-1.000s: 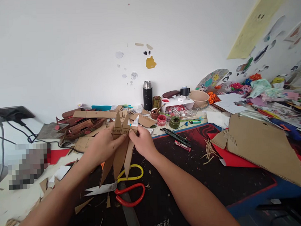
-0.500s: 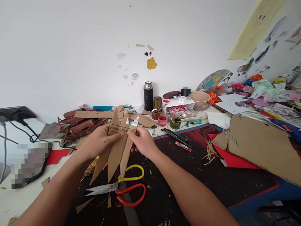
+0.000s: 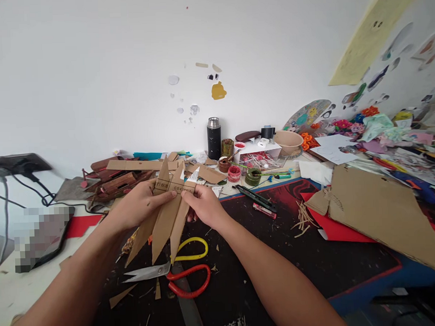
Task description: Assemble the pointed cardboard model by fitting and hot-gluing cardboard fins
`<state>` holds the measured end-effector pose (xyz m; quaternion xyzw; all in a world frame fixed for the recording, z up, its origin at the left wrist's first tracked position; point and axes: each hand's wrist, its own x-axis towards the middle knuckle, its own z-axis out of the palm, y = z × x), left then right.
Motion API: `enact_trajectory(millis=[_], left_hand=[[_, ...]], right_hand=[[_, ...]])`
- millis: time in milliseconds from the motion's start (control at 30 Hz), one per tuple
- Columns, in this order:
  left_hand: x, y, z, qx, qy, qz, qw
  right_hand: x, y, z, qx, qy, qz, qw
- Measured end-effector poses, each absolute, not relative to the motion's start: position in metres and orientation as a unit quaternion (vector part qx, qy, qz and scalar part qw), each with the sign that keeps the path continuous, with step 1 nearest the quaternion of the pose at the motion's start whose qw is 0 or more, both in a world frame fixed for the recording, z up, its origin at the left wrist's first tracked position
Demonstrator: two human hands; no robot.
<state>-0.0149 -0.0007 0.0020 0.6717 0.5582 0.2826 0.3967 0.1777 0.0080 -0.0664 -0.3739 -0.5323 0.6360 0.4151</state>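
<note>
Between my two hands is a cardboard piece (image 3: pixel 166 226) made of several long pointed strips crossed by a printed cardboard band. My left hand (image 3: pixel 140 203) grips its left side, thumb lying along the band. On the other side my right hand (image 3: pixel 203 204) pinches the band's right end, some fingers hidden behind the cardboard. Just below the strips' lower points lie scissors (image 3: pixel 187 273) with one yellow and one red handle, blades toward the left. A flat grey metal strip (image 3: pixel 188 302) lies partly under them on the dark mat (image 3: pixel 264 266).
A green utility knife (image 3: pixel 254 198) lies right of my hands. Farther right are thin twisted strands (image 3: pixel 304 217) and a large cardboard sheet (image 3: pixel 379 214) over red paper. Paint jars (image 3: pixel 234 174), a black flask (image 3: pixel 214 138) and cardboard scraps line the back. A phone (image 3: pixel 45 238) is at left.
Both hands and the cardboard piece have shifted very slightly left, and more of the printed band shows between the thumbs. The scissors and other things stay put.
</note>
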Motion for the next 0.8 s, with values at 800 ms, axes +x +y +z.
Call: enact_trajectory(millis=[800], left_hand=[[0.011, -0.015, 0.001, 0.743, 0.599, 0.243, 0.174]], right_hand=[[0.174, 0.005, -0.077, -0.443, -0.597, 0.505, 0.438]])
